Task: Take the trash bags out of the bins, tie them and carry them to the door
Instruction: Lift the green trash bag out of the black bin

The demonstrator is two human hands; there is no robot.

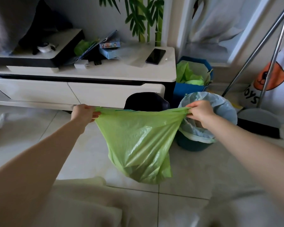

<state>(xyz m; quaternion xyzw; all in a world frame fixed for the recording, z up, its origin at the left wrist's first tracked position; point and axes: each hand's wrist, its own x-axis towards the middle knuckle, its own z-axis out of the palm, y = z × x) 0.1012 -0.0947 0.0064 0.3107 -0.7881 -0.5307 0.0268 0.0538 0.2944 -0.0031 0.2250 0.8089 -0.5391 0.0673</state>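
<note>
A green trash bag (138, 141) hangs above the tiled floor, stretched wide at its top. My left hand (84, 113) grips the bag's left top corner. My right hand (199, 112) pinches the right top corner. Behind the bag stands a dark bin (146, 100), partly hidden. To the right sits a teal bin (193, 143) lined with a pale blue bag (220, 105), behind my right hand.
A low white cabinet (105, 74) runs along the back with a phone (155, 56) and boxes on top. A blue container (190, 89) with green bags stands beside it. A broom and dustpan (259, 118) lean at the right, near a white toy bag (272, 89).
</note>
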